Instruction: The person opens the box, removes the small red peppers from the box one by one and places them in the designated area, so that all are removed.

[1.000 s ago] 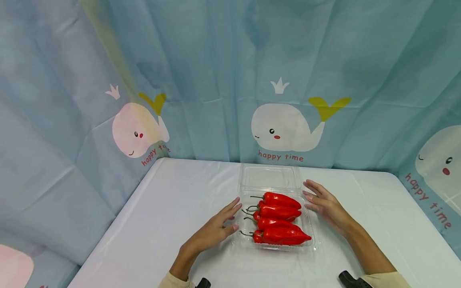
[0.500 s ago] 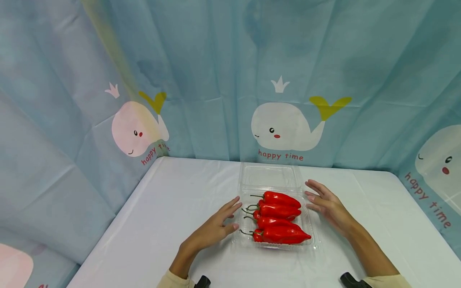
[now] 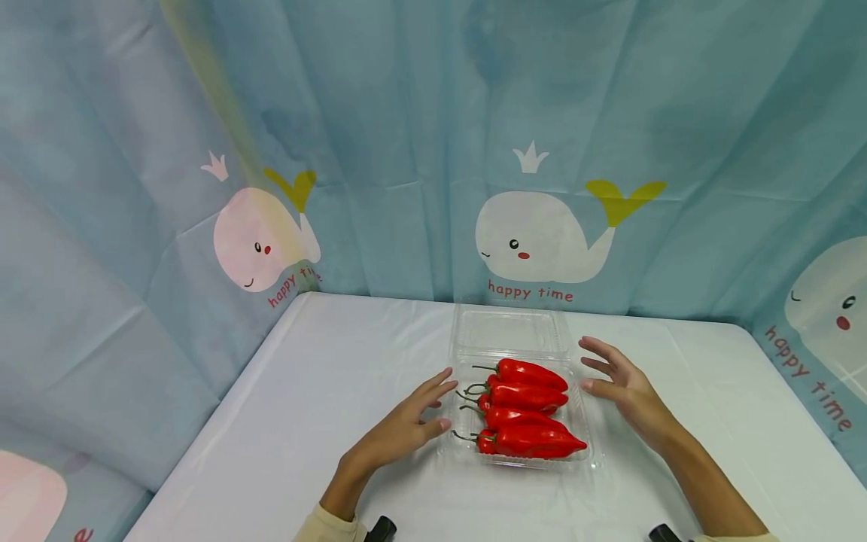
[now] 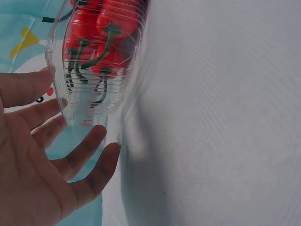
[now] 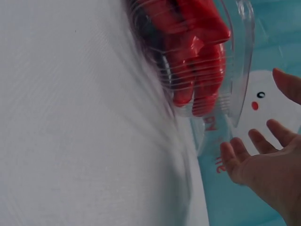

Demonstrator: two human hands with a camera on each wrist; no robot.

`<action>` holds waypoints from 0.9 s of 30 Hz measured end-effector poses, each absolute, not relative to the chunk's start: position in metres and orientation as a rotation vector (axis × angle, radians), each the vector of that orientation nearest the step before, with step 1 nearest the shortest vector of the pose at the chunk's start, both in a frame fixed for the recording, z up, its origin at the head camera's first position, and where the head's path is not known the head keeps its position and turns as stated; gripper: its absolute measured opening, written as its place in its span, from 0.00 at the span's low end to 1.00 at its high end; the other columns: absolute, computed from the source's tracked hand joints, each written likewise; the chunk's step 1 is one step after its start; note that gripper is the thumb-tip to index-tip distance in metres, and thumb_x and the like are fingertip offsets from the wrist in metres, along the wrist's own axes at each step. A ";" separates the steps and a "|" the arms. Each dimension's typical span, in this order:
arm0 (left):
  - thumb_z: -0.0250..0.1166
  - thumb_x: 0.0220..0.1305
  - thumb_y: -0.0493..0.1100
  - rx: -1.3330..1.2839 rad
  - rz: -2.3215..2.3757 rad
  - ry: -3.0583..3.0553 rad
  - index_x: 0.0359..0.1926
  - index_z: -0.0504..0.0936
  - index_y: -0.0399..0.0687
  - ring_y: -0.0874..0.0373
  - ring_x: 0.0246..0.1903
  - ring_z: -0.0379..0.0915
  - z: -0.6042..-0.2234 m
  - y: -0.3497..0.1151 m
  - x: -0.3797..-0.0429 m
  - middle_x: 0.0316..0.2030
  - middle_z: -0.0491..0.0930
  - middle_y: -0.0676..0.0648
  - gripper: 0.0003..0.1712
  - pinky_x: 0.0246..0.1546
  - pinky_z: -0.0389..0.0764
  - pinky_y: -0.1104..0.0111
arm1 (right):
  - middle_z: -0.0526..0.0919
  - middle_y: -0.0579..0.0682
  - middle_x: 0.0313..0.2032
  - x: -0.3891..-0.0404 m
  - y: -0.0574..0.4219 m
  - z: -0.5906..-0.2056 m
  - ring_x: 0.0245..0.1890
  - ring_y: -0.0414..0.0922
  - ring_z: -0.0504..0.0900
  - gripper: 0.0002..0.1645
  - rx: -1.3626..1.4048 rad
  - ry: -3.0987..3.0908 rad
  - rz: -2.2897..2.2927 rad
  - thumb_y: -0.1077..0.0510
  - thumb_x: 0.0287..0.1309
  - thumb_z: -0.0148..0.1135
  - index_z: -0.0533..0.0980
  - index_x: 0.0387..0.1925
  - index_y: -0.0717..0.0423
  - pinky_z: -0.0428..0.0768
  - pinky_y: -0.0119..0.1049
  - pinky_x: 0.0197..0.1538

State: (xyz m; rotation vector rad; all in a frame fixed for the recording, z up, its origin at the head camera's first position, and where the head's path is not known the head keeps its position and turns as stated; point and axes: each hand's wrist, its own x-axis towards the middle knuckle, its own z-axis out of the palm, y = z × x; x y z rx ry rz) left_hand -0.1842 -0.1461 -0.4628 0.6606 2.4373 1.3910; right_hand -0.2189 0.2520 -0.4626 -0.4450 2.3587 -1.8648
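Observation:
A clear plastic clamshell box [image 3: 582, 444] lies on the table with its lid [image 3: 511, 331] folded back toward the curtain. Several red peppers [image 3: 531, 438] with green stems fill the tray, stems pointing left. My left hand [image 3: 403, 429] is at the box's left side, fingers spread; in the left wrist view its thumb and fingertips are right at the clear rim [image 4: 55, 70]. On the other side my right hand [image 3: 630, 395] is held with fingers apart and nothing in it. The right wrist view shows a gap between those fingers and the ribbed box wall [image 5: 207, 75].
A white cloth covers the table [image 3: 298, 421]. Behind it and along the sides hangs a blue curtain [image 3: 386, 150] printed with whales. Black straps or devices [image 3: 381, 529] show at the wrists.
My right hand has drawn slightly away from the box to the right, its fingers spreading wider. The left hand, box and peppers hold their places.

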 end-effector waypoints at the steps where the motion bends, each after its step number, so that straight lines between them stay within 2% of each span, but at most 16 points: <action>1: 0.61 0.78 0.41 0.661 1.392 2.437 0.82 0.64 0.48 0.37 0.70 0.69 -0.463 -0.146 -0.184 0.85 0.49 0.47 0.35 0.64 0.78 0.41 | 0.56 0.59 0.80 -0.217 0.251 -0.461 0.74 0.54 0.64 0.44 -0.444 2.371 -1.855 0.55 0.72 0.63 0.57 0.83 0.46 0.80 0.28 0.59; 4: 0.61 0.78 0.41 0.660 1.396 2.433 0.82 0.64 0.47 0.37 0.70 0.69 -0.463 -0.146 -0.185 0.85 0.49 0.47 0.35 0.64 0.77 0.40 | 0.58 0.56 0.80 -0.212 0.247 -0.455 0.73 0.52 0.67 0.45 -0.450 2.381 -1.852 0.56 0.70 0.65 0.57 0.83 0.46 0.82 0.31 0.58; 8: 0.61 0.78 0.41 0.670 1.390 2.436 0.82 0.63 0.46 0.36 0.70 0.69 -0.464 -0.147 -0.184 0.85 0.49 0.46 0.36 0.65 0.76 0.39 | 0.60 0.51 0.79 -0.205 0.242 -0.446 0.70 0.40 0.70 0.46 -0.481 2.387 -1.858 0.57 0.70 0.66 0.57 0.83 0.47 0.84 0.32 0.57; 10: 0.61 0.78 0.41 0.679 1.389 2.437 0.82 0.63 0.46 0.35 0.70 0.69 -0.464 -0.147 -0.184 0.85 0.49 0.46 0.36 0.65 0.75 0.37 | 0.61 0.49 0.79 -0.202 0.241 -0.443 0.69 0.38 0.70 0.45 -0.509 2.396 -1.861 0.58 0.70 0.66 0.58 0.82 0.46 0.83 0.31 0.58; 19: 0.61 0.79 0.42 0.698 1.386 2.442 0.82 0.63 0.45 0.35 0.71 0.69 -0.464 -0.148 -0.184 0.85 0.49 0.46 0.36 0.65 0.75 0.37 | 0.62 0.49 0.79 -0.186 0.234 -0.429 0.73 0.43 0.69 0.44 -0.604 2.420 -1.858 0.63 0.70 0.65 0.60 0.81 0.44 0.78 0.28 0.64; 27: 0.61 0.78 0.42 0.702 1.381 2.444 0.82 0.63 0.46 0.35 0.70 0.69 -0.466 -0.148 -0.185 0.85 0.49 0.46 0.36 0.66 0.75 0.37 | 0.65 0.50 0.78 -0.172 0.228 -0.419 0.72 0.42 0.70 0.46 -0.688 2.419 -1.842 0.66 0.67 0.66 0.60 0.81 0.45 0.77 0.26 0.63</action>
